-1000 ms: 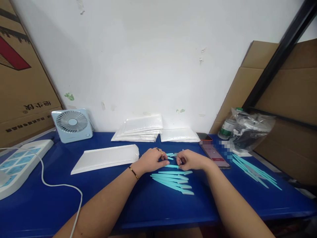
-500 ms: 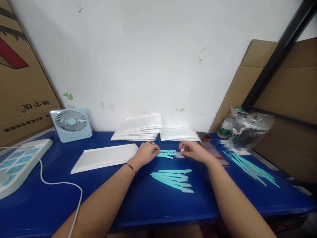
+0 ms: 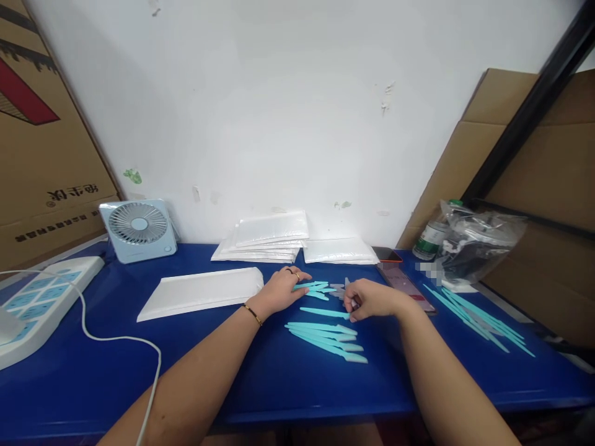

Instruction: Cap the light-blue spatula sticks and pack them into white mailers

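Note:
My right hand [image 3: 372, 298] pinches the head end of a turquoise eyebrow razor [image 3: 323, 313] lying across the blue table. My left hand [image 3: 284, 288] has its fingers stretched out, thumb and forefinger apart, by a small bunch of turquoise razors [image 3: 318, 289]; the thumb touches their handles. Whitish translucent pieces [image 3: 336, 290] lie at the right end of that bunch, partly behind my right hand; whether they are blade ends or covers I cannot tell. Closer to me, several more razors [image 3: 325, 341] are fanned out, heads to the right.
A white padded envelope [image 3: 202, 292] lies left of my left hand. Stacked envelopes [image 3: 272, 232] rest against the wall. Phone [image 3: 404, 286], more turquoise razors [image 3: 483, 319], bottle [image 3: 427, 240] and plastic bag [image 3: 483, 238] are right; fan [image 3: 139, 229] and power strip [image 3: 44, 303] left.
My right hand has moved from the translucent pieces toward me, onto the head of the nearer razor. My left fingers have spread from their pinch on the bunch. The view has shifted slightly.

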A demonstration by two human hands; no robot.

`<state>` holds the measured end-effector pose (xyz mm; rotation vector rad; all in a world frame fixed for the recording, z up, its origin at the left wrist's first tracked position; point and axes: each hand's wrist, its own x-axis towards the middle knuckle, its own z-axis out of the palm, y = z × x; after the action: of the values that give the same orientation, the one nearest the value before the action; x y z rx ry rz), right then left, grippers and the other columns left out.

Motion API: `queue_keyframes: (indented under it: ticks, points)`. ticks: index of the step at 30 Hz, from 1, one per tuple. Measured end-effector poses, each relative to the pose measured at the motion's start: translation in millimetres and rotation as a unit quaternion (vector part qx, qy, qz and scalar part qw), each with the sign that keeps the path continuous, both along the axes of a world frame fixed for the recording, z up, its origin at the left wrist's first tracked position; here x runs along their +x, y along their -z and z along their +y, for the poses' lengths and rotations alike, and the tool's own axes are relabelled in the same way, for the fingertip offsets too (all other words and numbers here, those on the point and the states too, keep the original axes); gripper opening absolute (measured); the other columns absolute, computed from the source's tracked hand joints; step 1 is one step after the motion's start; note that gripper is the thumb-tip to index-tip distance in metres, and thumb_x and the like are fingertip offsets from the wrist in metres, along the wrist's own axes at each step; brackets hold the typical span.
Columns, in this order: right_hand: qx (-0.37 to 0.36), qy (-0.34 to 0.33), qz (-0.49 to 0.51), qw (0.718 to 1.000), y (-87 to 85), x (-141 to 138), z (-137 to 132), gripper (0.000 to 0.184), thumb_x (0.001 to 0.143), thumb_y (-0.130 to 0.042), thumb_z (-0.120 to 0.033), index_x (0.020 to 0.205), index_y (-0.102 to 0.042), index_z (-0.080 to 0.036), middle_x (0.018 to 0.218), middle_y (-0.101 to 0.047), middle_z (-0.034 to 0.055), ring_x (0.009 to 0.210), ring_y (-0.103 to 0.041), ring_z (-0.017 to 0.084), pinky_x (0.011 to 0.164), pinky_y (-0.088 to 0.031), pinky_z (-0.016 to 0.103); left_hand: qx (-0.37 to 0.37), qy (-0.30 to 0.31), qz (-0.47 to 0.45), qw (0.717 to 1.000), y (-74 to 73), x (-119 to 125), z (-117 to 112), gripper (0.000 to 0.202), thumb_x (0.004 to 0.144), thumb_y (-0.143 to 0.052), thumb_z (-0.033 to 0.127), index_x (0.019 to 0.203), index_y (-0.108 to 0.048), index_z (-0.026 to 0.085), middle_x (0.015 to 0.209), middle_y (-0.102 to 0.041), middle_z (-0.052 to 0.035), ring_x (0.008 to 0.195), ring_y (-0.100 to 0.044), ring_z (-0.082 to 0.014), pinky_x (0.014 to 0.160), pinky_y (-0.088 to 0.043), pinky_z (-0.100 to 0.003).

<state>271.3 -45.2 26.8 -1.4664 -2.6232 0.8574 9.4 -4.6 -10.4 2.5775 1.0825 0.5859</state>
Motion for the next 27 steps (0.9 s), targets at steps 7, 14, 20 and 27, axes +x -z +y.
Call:
queue_keyframes:
  ticks: [7,14,20,27]
  points:
    - [0.108,0.065,0.094,0.987,6.5,-8.6,4.2,0.013,0.073,-0.061,-0.029,0.077,-0.062,-0.016,0.067,-0.057,-0.0001,0.059,-0.048,0.011,0.054,-0.034,0.021,0.012,0.039,0.006,0.999,-19.4,8.5,-19.2,0.036,0.093,-0.036,0.043,0.096,-0.066,0.023,0.1,-0.068,0.0003,0.091,-0.06,-0.0155,0.081,-0.042,-0.027]
    - [0.111,0.103,0.107,0.983,7.4,3.0,8.6,0.008,0.073,-0.057,-0.023,0.074,-0.063,-0.016,0.062,-0.058,-0.0006,0.055,-0.048,0.011,0.051,-0.034,0.021,0.035,0.014,0.056,0.998,-16.6,7.9,-11.6,0.034,0.092,-0.038,0.035,0.077,-0.065,0.021,0.087,-0.069,0.002,0.085,-0.061,-0.0151,0.074,-0.039,-0.026]
    - [0.121,0.176,0.088,0.973,6.1,14.5,12.6,0.014,0.07,-0.059,-0.024,0.078,-0.066,-0.016,0.065,-0.064,0.0027,0.058,-0.054,0.014,0.053,-0.038,0.023,0.015,-0.016,0.062,0.998,-16.2,-3.1,-3.4,0.026,0.087,-0.046,0.039,0.093,-0.067,0.025,0.098,-0.067,0.0,0.095,-0.057,-0.0189,0.081,-0.039,-0.029]
    - [-0.013,0.031,0.079,0.996,-9.2,-2.1,-6.1,0.027,0.067,-0.069,-0.041,0.081,-0.07,-0.017,0.065,-0.063,0.0011,0.058,-0.055,0.013,0.052,-0.039,0.022,0.025,-0.028,0.054,0.998,-8.1,-2.8,-2.4,0.036,0.082,-0.052,0.043,0.114,-0.059,0.026,0.115,-0.058,-0.0036,0.107,-0.05,-0.0232,0.09,-0.038,-0.033]
